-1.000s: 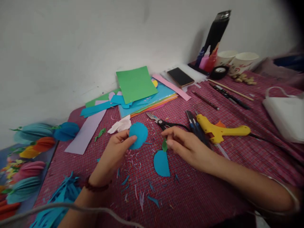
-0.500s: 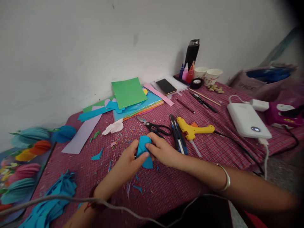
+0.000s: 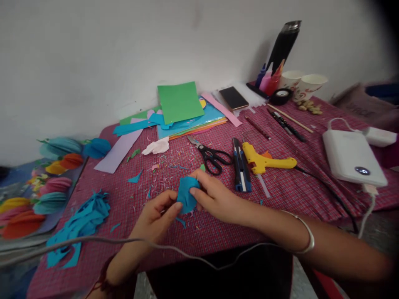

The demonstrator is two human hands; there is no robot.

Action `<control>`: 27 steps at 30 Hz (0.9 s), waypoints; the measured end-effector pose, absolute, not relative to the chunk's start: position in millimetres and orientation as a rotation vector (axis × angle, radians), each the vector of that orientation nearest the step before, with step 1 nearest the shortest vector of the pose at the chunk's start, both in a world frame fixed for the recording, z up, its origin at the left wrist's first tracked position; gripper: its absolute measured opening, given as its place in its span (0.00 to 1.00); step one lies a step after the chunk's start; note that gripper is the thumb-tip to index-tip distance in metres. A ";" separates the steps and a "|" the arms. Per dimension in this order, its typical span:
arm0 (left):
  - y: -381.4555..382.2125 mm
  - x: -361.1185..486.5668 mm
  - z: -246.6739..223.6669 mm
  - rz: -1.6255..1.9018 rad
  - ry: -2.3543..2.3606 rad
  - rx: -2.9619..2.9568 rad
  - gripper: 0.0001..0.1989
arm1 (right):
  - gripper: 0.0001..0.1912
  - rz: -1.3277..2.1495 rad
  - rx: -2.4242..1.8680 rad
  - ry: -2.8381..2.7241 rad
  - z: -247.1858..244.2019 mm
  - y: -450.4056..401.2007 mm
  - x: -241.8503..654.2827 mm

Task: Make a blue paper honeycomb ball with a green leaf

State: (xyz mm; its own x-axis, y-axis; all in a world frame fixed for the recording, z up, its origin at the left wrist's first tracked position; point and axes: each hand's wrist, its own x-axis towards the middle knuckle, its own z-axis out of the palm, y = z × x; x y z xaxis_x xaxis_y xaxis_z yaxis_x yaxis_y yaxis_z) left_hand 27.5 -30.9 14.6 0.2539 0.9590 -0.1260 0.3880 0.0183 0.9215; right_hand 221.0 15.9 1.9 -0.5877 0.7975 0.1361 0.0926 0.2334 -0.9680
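Observation:
A small folded piece of blue paper [image 3: 187, 194] is held between my two hands above the checked tablecloth [image 3: 215, 236]. My left hand [image 3: 160, 216] pinches its lower left edge between thumb and forefinger. On the other side, my right hand [image 3: 212, 195] grips the paper with the thumb on top and fingers behind. Just beyond my hands lie the black-handled scissors [image 3: 212, 155]. Paper scraps are scattered around them. To the right are a blue and black cutter [image 3: 241, 166] and a yellow glue gun [image 3: 268, 162].
Blue paper strips [image 3: 84, 220] lie at the left, near paper flowers [image 3: 59, 182]. Behind are green paper [image 3: 181, 102] and a phone [image 3: 233, 98]. At the right are cups [image 3: 310, 86], a bottle [image 3: 283, 45] and a white power bank [image 3: 353, 158]. A cable [image 3: 174, 249] crosses in front.
The view has shifted, so the table items sit farther right and higher. The blue paper is turned and flatter, and my left hand has drawn back to its edge.

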 end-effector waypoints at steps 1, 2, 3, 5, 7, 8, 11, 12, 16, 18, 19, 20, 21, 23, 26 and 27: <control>-34.5 28.2 13.9 0.755 1.340 1.566 0.10 | 0.01 1.368 -0.790 -1.924 2.7 13.4 221.4; -37.9 28.3 13.3 0.767 1.381 1.594 0.10 | 0.02 1.344 -0.770 -1.978 3.2 11.5 221.8; -40.8 28.0 13.0 0.772 1.415 1.622 0.09 | 0.03 1.325 -0.758 -2.024 3.3 10.2 222.0; -45.1 26.6 12.2 0.776 1.451 1.648 0.10 | 0.04 1.308 -0.750 -2.081 1.8 9.0 221.5; -47.7 24.6 9.8 0.785 1.443 1.580 0.11 | 0.03 1.371 -0.758 -2.055 -1.8 9.2 219.2; -48.4 23.5 7.5 0.794 1.430 1.494 0.12 | 0.02 1.448 -0.774 -2.007 -4.1 9.7 217.4; -49.5 19.9 -2.7 0.818 1.387 1.212 0.18 | 0.01 1.765 -0.877 -1.793 -9.8 12.1 211.8; -49.6 18.8 -6.1 0.826 1.375 1.158 0.20 | 0.02 1.842 -0.919 -1.728 -10.8 12.9 210.2; -50.6 18.2 -11.2 0.838 1.341 1.176 0.21 | 0.04 1.917 -0.987 -1.595 -10.4 14.9 207.0; -51.6 20.5 -9.3 0.800 1.352 1.245 0.16 | 0.05 1.942 -0.960 -1.560 -9.9 14.6 206.1; -52.3 21.9 -8.6 0.780 1.367 1.273 0.14 | 0.05 1.968 -0.938 -1.543 -10.0 14.1 205.5; -53.2 23.2 -8.6 0.767 1.374 1.287 0.14 | 0.05 2.002 -0.914 -1.523 -10.3 13.6 204.8; -54.3 24.1 -9.4 0.766 1.372 1.283 0.15 | 0.05 2.036 -0.887 -1.498 -10.9 13.1 204.1; -56.7 25.0 -13.1 0.773 1.348 1.226 0.16 | 0.06 2.087 -0.827 -1.457 -12.1 12.3 202.9; -59.9 25.4 -18.4 0.759 1.296 1.156 0.16 | 0.07 2.081 -0.753 -1.455 -12.4 11.4 203.4; -60.6 25.9 -18.7 0.753 1.287 1.161 0.16 | 0.07 2.065 -0.737 -1.474 -12.0 10.9 204.3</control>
